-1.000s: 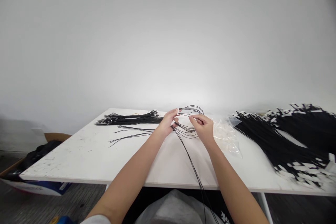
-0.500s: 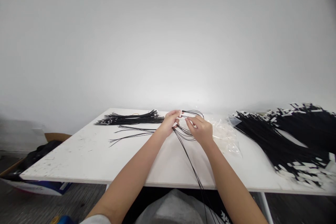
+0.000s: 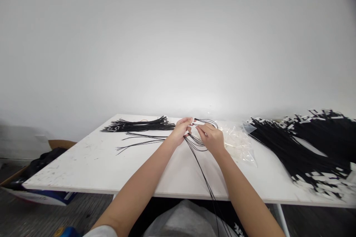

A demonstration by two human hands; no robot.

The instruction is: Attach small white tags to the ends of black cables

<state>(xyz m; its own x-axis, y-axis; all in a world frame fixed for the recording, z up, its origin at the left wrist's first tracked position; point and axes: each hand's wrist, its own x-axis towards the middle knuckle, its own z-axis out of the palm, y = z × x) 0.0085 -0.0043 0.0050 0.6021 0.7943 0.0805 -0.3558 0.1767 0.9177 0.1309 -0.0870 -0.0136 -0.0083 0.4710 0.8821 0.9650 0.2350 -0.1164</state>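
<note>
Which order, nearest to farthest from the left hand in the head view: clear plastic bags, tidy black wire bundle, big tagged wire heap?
From the left hand, pinching the looped wires:
1. Tidy black wire bundle, just left of it.
2. Clear plastic bags, right, past the right hand.
3. Big tagged wire heap, far right.

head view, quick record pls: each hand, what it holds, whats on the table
left hand: pinches thin black looped cords near their ends
right hand: pinches the same cords, fingertips close to the left hand's
cords' run: trail off the near edge of the white table
table left: flat bundle of black cords, a few loose strands
table right: clear plastic bag, big pile of black cords with white tags
</note>
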